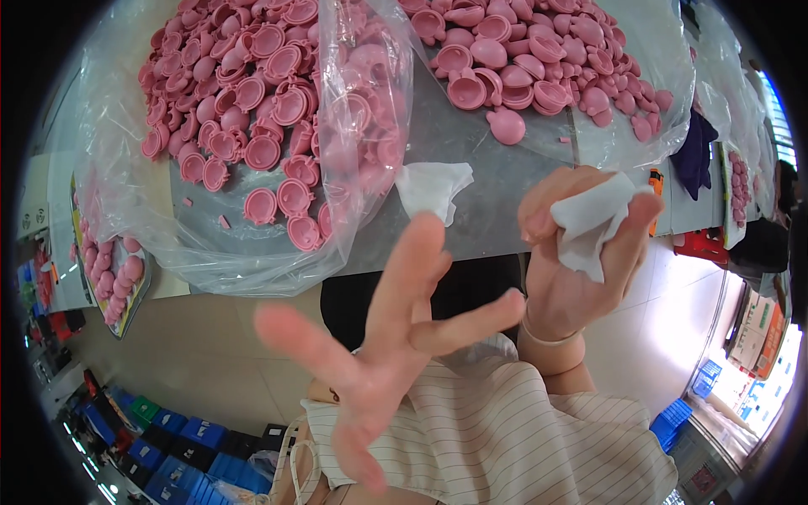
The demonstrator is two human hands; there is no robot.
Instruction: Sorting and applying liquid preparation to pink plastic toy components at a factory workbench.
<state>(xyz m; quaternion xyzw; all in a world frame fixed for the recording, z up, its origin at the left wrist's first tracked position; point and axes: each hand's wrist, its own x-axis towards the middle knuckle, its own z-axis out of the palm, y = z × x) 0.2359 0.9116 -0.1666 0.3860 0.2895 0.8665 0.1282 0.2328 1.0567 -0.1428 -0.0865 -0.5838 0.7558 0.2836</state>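
My left hand (387,337) is raised over my lap with its fingers spread wide and nothing in it. Behind one of its fingertips, a crumpled white tissue (438,181) lies at the front of the grey table top; whether the finger touches it I cannot tell. To the right, my right hand (581,278) has its fingers curled around another white tissue (593,215), which hangs loosely across the palm. Hollow pink plastic shells (265,151) lie heaped on the left in a clear plastic bag (252,278). A second heap of pink shells (507,124) sits farther back at right.
Pink rounded pieces (118,282) fill a tray at the far left. A dark purple cloth (695,156) and an orange tool (655,187) are by the table's right side. Blue and black bins (181,450) stand on the floor at lower left. A striped garment covers my lap.
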